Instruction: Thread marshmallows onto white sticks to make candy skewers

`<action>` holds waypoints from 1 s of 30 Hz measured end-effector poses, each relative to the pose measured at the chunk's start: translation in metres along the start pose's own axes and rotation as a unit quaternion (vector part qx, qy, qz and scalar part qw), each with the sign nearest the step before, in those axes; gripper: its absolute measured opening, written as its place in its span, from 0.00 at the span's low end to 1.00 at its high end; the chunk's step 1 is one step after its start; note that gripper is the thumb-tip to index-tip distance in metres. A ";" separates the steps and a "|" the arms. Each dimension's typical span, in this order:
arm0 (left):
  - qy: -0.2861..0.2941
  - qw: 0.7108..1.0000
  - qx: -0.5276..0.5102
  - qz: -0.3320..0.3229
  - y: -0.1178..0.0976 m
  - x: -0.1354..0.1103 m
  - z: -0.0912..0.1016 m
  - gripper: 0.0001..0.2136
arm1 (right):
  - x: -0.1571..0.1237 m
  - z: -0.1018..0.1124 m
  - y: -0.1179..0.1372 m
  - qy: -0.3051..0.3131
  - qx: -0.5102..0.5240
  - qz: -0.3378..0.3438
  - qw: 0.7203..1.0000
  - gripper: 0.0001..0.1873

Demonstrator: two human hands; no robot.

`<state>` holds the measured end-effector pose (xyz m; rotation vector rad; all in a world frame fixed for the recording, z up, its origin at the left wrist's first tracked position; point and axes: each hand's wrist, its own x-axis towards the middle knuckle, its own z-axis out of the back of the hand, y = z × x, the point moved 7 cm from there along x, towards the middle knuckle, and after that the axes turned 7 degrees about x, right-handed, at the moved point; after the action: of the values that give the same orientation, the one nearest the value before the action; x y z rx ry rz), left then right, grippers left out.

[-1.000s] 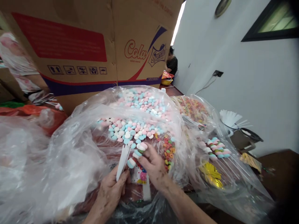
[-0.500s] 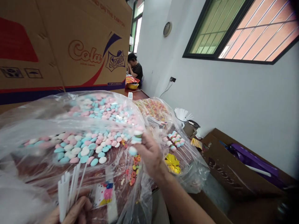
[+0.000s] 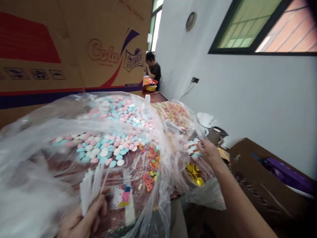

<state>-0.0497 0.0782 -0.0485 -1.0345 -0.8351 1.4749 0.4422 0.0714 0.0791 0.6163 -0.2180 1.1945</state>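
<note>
My left hand [image 3: 83, 219] sits at the bottom of the view, closed on a bundle of white sticks [image 3: 90, 186] that point up. My right hand [image 3: 210, 152] reaches to the right into a clear plastic bag [image 3: 198, 185], its fingers pinched at a skewer of pink, white and blue candies [image 3: 193, 148]. In front of me lies a large clear bag [image 3: 74, 132] over a heap of pastel pink, blue and white candies [image 3: 109, 148]. Small coloured ring candies [image 3: 151, 168] lie beside them.
A big cardboard carton [image 3: 74, 49] printed Cola and Sprite stands behind the bags. A metal pot [image 3: 218, 134] and white sticks [image 3: 205, 119] are near the wall. Gold foil [image 3: 194, 173] lies in the right bag. An open brown box [image 3: 267, 185] is at right. Another person [image 3: 152, 71] sits far back.
My right hand has carried the candy skewer from above the pastel heap rightward into the right bag. The left hand keeps the sticks. The view has turned right.
</note>
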 end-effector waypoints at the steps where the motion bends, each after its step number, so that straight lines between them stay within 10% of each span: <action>1: 0.020 1.000 -0.017 0.005 -0.005 -0.002 -0.003 0.21 | 0.000 0.004 0.007 -0.034 0.004 0.014 0.999 0.17; 7: 0.028 0.999 -0.037 -0.011 -0.026 -0.008 -0.002 0.23 | -0.017 0.019 0.119 -0.147 0.142 0.168 0.964 0.15; 15: 0.019 0.991 -0.130 0.027 -0.016 -0.007 -0.006 0.19 | -0.057 -0.101 0.270 0.238 0.229 0.256 0.909 0.12; 22: 0.013 0.984 -0.175 0.042 -0.025 -0.006 -0.005 0.21 | -0.069 -0.148 0.311 0.345 0.065 0.274 0.896 0.15; 30: 0.025 0.986 -0.158 0.039 -0.029 -0.007 -0.005 0.17 | -0.071 -0.141 0.299 0.371 0.012 0.285 0.884 0.16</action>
<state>-0.0339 0.0752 -0.0233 -1.3468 -1.0237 1.4033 0.1195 0.1610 0.0294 0.0658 0.2929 1.9203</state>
